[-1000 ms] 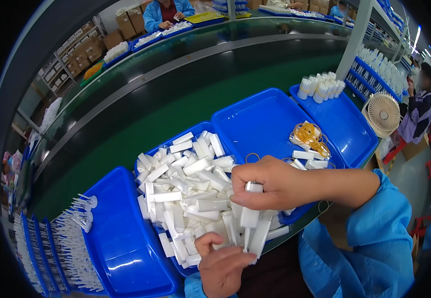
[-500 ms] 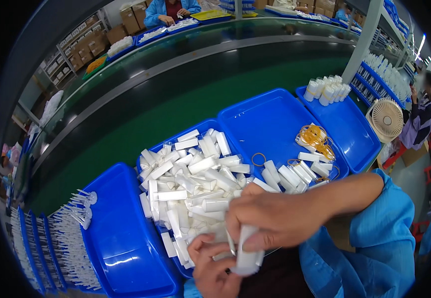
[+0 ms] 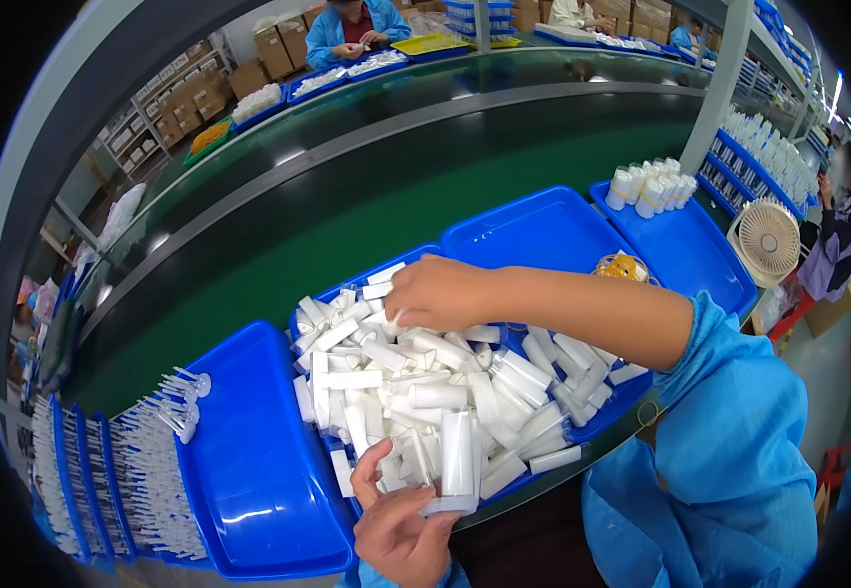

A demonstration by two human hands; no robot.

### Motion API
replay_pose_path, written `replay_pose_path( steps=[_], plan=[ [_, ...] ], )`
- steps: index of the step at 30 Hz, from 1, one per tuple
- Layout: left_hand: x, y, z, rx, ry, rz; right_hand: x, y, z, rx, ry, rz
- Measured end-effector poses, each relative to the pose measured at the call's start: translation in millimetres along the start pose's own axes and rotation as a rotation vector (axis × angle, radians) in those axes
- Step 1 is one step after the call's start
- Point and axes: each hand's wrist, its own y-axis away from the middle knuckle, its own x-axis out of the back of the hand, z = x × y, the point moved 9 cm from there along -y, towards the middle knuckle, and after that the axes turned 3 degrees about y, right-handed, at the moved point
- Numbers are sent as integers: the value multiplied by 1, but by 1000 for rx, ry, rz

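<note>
My left hand is closed around the lower end of a white tube with a clear cover, held upright over the near edge of the pile. A second white piece leans close beside it; whether I hold that too is unclear. My right hand is at the far side of the heap of white tubes, its fingers bent down and closed among them. What those fingers pinch, if anything, is hidden. The heap spreads over a blue tray and onto the one beside it.
Blue trays stand to the left, far middle and right. Orange rubber bands lie by my right forearm. Banded white tubes, a fan and racks of white spiked parts surround these. A green conveyor runs beyond.
My right hand has left the tube near my left hand and moved up and away to the far side of the heap. My left hand still holds a tube, now more upright.
</note>
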Motion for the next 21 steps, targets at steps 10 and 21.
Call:
replay_pose_path(
  steps=[10,21],
  plan=[
    [-23,-8,5,-102,-155,-138,6,63,-42,-420,-1642,-50],
    [-28,-12,8,-115,-146,-148,11,78,-50,-355,-1625,-101]
  ],
)
